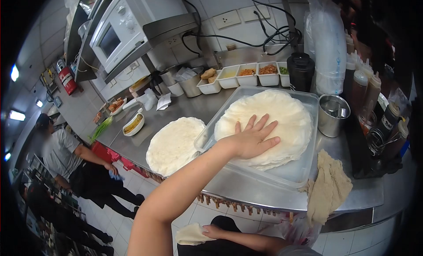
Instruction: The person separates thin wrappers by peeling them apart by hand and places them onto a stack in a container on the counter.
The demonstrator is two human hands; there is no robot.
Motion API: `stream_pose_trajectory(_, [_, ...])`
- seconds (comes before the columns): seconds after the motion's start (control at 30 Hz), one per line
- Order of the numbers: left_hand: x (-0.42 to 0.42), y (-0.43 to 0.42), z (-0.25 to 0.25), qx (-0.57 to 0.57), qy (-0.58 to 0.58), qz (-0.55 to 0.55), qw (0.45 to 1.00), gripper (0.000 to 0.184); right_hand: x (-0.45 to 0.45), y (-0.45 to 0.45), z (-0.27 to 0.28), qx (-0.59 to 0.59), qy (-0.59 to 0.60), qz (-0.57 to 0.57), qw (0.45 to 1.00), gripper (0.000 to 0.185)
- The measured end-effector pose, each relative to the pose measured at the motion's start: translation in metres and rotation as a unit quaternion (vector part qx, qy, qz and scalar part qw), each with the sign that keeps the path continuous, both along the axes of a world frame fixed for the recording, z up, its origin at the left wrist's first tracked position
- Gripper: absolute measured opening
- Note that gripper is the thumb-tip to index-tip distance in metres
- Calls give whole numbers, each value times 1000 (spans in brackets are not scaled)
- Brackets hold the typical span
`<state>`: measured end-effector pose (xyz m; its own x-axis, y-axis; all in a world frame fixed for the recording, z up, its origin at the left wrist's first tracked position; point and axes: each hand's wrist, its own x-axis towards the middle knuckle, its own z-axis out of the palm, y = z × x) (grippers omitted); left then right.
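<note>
My left hand (pixel 253 139) lies flat, fingers spread, on a stack of thin round pale dough sheets (pixel 282 110). The stack sits in a clear plastic tray (pixel 288 179) on the steel counter. Left of the tray, another round pale sheet or pile of sheets (pixel 174 145) rests directly on the counter, reaching its front edge. Low down, by my dark-clothed lap, my right hand (pixel 214 231) grips a cream folded cloth (pixel 191 235). Its fingers are partly hidden.
White containers of chopped food (pixel 268 70), a black lidded cup (pixel 301 71) and a steel container (pixel 333 115) stand around the tray. A tan rag (pixel 329 185) hangs over the counter edge. Sauce bottles (pixel 370 90) are at right. A person (pixel 72 159) stands at left.
</note>
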<state>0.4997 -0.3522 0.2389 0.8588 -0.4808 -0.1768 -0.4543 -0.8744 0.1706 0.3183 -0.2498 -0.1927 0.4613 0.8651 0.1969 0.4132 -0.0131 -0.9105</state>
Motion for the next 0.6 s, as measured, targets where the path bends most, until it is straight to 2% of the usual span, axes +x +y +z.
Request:
stream_pose_trajectory(0.03, [-2, 2, 2, -21, -5, -2, 1000, 70, 0, 1, -2, -16, -4, -1, 1000, 36])
stream_pose_trajectory(0.13, [-21, 29, 2, -297, -38, -29, 954, 58, 5, -1, -9, -29, 20, -40, 999, 38])
stream_pose_trajectory(0.2, [-64, 55, 8, -370, -168, -49, 912, 43, 11, 3, -15, -66, 77, -40, 994, 40])
stream_pose_trajectory(0.27, [-113, 97, 0, -364, -241, -10, 900, 36, 12, 3, -4, -36, 136, -57, 988, 37])
stream_pose_trajectory(0.33, [-161, 145, -35, -386, -267, 87, 879, 33, 10, 15, 5, -31, 169, -30, 985, 37])
stream_pose_trajectory(0.43, [-232, 231, -121, -455, -290, 271, 797, 28, -3, 58, -3, 12, 221, 54, 974, 41])
stream_pose_trajectory(0.5, [-294, 283, -190, -523, -285, 395, 700, 33, -26, 44, 115, -79, 359, 64, 928, 50])
stream_pose_trajectory(0.53, [-325, 297, -209, -512, -282, 443, 680, 36, -31, 50, 134, -70, 326, 124, 935, 54])
stream_pose_trajectory(0.6, [-384, 307, -236, -487, -257, 539, 637, 44, -49, 61, 153, -48, 404, 220, 887, 45])
